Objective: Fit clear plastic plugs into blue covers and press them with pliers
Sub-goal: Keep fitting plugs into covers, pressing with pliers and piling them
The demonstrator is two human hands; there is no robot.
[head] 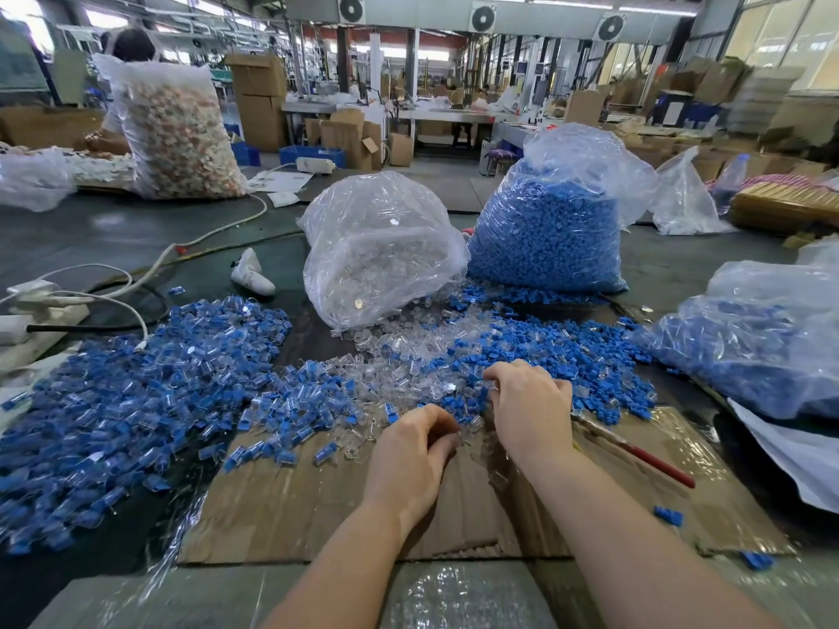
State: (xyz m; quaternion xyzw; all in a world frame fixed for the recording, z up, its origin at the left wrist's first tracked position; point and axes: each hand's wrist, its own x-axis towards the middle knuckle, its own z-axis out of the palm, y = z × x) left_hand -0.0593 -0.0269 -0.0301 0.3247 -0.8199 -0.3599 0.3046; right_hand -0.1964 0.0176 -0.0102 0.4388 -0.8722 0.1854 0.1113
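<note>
My left grip (411, 451) curls nearly closed, contents unclear; my right grip (529, 401) digs, fingers bent, into loose clear plugs (399, 379) and blue covers (585, 351) at twelve o'clock. One pair of pliers (635, 451) lies at three. Beyond stand two bags: clear plugs bag (381, 251), covers bag (549, 233).

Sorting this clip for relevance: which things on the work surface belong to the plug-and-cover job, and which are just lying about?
Job:
- left hand and right hand, both in the loose parts
- bag of clear plugs
- bag of blue covers
- assembled pile
- red-handled pliers, lying unused on the cardboard

Lying about:
- white cables
- white bottle
- far bag of pale pieces
</note>
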